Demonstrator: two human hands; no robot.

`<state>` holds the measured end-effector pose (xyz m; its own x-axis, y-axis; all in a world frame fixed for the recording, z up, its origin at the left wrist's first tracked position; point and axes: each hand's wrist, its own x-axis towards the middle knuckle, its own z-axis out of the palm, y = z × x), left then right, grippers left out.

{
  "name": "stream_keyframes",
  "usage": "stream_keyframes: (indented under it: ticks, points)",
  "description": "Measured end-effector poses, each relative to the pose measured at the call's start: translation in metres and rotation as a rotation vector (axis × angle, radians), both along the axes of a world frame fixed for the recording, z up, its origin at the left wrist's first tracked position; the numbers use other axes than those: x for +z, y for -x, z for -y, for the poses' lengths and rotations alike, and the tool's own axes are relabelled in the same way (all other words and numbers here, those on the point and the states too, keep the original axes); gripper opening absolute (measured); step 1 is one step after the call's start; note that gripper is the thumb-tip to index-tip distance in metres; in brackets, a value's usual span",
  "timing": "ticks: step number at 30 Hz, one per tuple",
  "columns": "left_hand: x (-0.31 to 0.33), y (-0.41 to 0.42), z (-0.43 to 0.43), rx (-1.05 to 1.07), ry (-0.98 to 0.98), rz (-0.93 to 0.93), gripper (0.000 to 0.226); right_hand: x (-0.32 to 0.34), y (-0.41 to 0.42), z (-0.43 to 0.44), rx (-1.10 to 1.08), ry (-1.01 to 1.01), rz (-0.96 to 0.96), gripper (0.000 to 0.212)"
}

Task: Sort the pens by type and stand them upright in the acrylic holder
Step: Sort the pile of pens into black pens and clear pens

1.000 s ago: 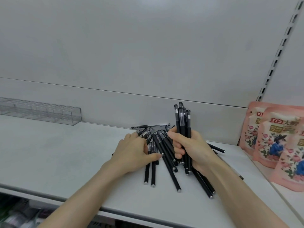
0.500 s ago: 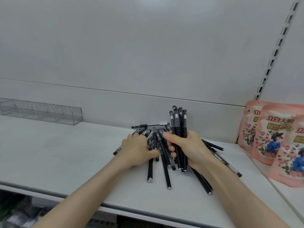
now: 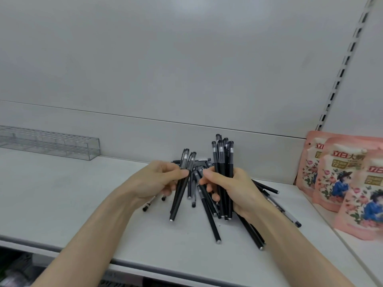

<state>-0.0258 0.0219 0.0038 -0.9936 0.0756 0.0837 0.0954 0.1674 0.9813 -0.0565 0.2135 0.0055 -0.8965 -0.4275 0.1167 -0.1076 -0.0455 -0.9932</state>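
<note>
A heap of loose black pens [image 3: 209,212] lies on the white shelf [image 3: 83,204]. My right hand [image 3: 234,189] grips an upright bundle of several black pens [image 3: 222,160], caps up. Just left of it, my left hand [image 3: 157,179] pinches two black pens [image 3: 182,183] with clear caps, lifted and tilted, their lower ends above the shelf. The clear acrylic holder [image 3: 49,142] stands with no pens in it at the far left against the back wall.
Pink pouches with flower print [image 3: 342,181] lean at the right end of the shelf. The shelf's front edge [image 3: 145,268] runs below my forearms. A slotted upright [image 3: 344,65] rises at the right.
My left hand has come off the heap and lifted two pens clear of the shelf. My right hand keeps its upright bundle, hardly moved.
</note>
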Motion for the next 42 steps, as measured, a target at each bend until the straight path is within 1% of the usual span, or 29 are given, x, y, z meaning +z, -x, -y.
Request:
stream_keyframes:
  ticks: [1,3,7,10,14,17,19,22,24,26,29,31,33,39,42]
  points:
    - [0.001,0.0,-0.004,-0.024,-0.066,-0.015,0.022,0.0,0.0,0.0,0.014,-0.002,-0.008,0.014]
    - [0.002,-0.001,-0.011,-0.043,-0.156,-0.06,0.019,-0.001,-0.001,0.001,0.045,-0.001,-0.027,0.016]
    - [0.002,-0.003,-0.019,0.007,-0.226,-0.155,0.017,-0.001,-0.002,0.002,0.114,-0.025,-0.098,0.016]
    - [0.002,-0.003,-0.019,0.039,-0.191,-0.203,0.019,0.001,-0.005,0.001,0.162,-0.036,-0.118,0.016]
    - [0.0,-0.007,-0.021,0.058,-0.074,-0.301,0.034,0.001,-0.008,0.003,0.227,-0.083,-0.111,0.011]
    - [0.005,-0.011,-0.024,0.049,-0.032,-0.368,0.034,0.001,-0.009,0.006,0.25,-0.079,-0.109,0.008]
    - [0.008,-0.012,-0.024,0.03,-0.052,-0.357,0.033,0.002,-0.011,0.008,0.256,-0.103,-0.137,0.009]
    - [0.012,-0.013,-0.025,-0.053,-0.136,-0.305,0.034,0.001,-0.012,0.013,0.287,-0.14,-0.157,0.017]
    - [0.02,-0.014,-0.026,-0.08,-0.142,-0.291,0.037,0.0,-0.013,0.017,0.29,-0.069,-0.118,0.016]
    - [0.031,-0.015,-0.028,-0.069,-0.125,-0.315,0.044,0.0,-0.017,0.022,0.315,0.021,-0.077,0.015]
    - [0.043,-0.015,-0.03,-0.066,-0.123,-0.383,0.05,0.0,-0.018,0.028,0.31,0.024,-0.152,0.017]
    - [0.044,-0.016,-0.031,-0.087,-0.093,-0.392,0.048,-0.001,-0.018,0.029,0.295,-0.021,-0.209,0.017]
    - [0.039,-0.017,-0.032,-0.091,-0.052,-0.402,0.041,-0.003,-0.019,0.028,0.294,-0.053,-0.21,0.018]
    - [0.034,-0.016,-0.031,-0.09,-0.03,-0.412,0.031,-0.008,-0.018,0.03,0.299,-0.171,-0.222,0.011]
    - [0.036,-0.014,-0.033,-0.092,-0.055,-0.425,0.025,-0.008,-0.018,0.029,0.304,-0.169,-0.208,0.013]
